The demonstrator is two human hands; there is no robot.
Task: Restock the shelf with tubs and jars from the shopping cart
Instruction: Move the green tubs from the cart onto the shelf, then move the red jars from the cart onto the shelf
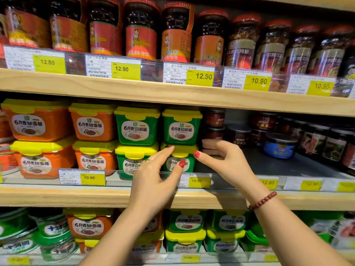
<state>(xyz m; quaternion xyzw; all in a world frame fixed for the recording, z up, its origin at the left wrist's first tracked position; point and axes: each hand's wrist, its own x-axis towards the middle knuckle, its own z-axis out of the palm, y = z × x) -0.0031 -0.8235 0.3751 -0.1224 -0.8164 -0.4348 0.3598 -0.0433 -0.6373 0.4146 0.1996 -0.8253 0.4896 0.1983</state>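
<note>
Head view, and both hands are up at the middle shelf (57, 194). The left hand (153, 181) has a wide grip: fingers laid straight over the near corner of the lower green tub (182, 150), thumb across its label. The right hand (226, 160) mirrors it, with the grip just as wide, straight fingers running along the tub's far flank and the thumb at the front corner. Neither hand is clamped on anything. So the tub sits on the shelf, right between the two grips and behind the clear rail (121, 178). It looks like a squaring-up nudge, not a carry.

Here's the danger. Directly above the grips, an upper green tub (181, 129) rides on this one's lid. Shove the lower tub too sharply or unevenly and the top one could skate off, forward over the rail.

Second worry: just beyond the right fingertips, small dark jars (214, 119) are stacked two high. A sweep outward with those fingers could tip them, and they look like glass.

The cart isn't in shot, so remaining stock is anyone's guess.
</note>
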